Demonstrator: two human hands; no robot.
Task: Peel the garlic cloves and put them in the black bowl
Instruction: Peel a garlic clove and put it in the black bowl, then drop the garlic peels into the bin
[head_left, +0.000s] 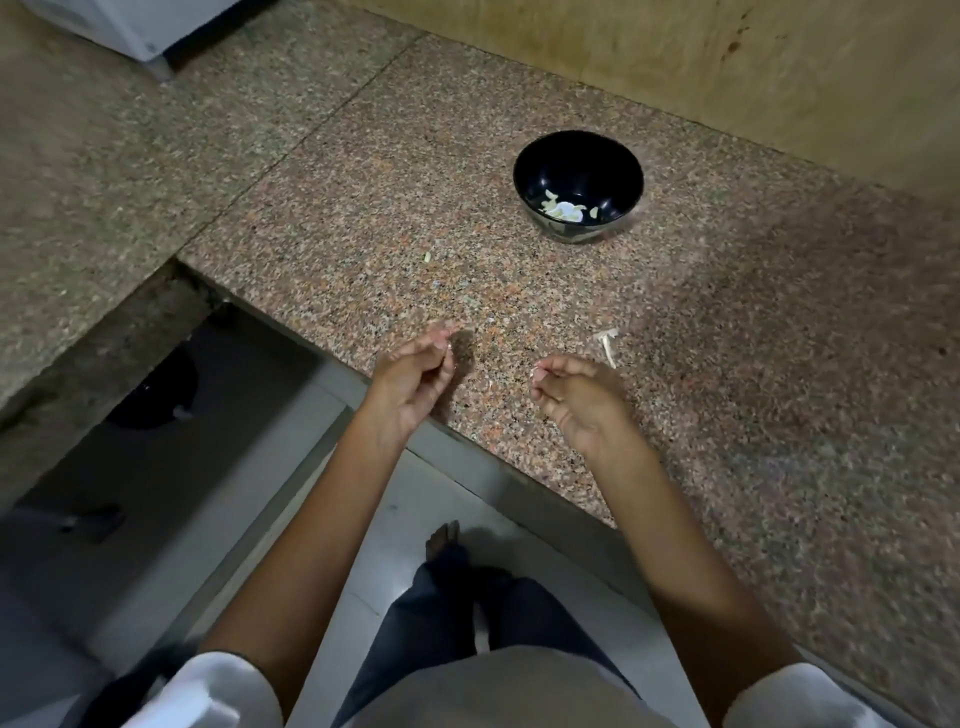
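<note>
1. The black bowl (576, 156) stands upright on the far right part of the stone counter (727, 374), well apart from both hands. Set back there, it probably keeps the working patch near the edge free while staying in reach for dropping.

2. A few pale peeled garlic cloves (563, 209) lie together at the bottom of the bowl, so part of the task looks done.

3. The left hand (410, 379) hovers over the near edge of the counter, palm turned inward, fingers curled towards the thumb. Whether it pinches a clove or nothing, I cannot tell; the fingertips are blurred.

4. The right hand (582, 400) is held the same way, a little to the right, apart from the left. A pale speck shows at its fingertips, but I cannot tell if that is skin, a clove or a nail, so its grip is also unclear.

5. Both hands face each other low over the counter, which suits picking and pulling skin off so that bits fall on the stone, not the floor.

6. A strip of papery garlic skin (607, 343) lies on the counter just beyond the right hand. A small pale scrap (427, 256) lies farther off, between the left hand and the bowl.

7. No unpeeled clove is plainly in view on the counter.
</note>
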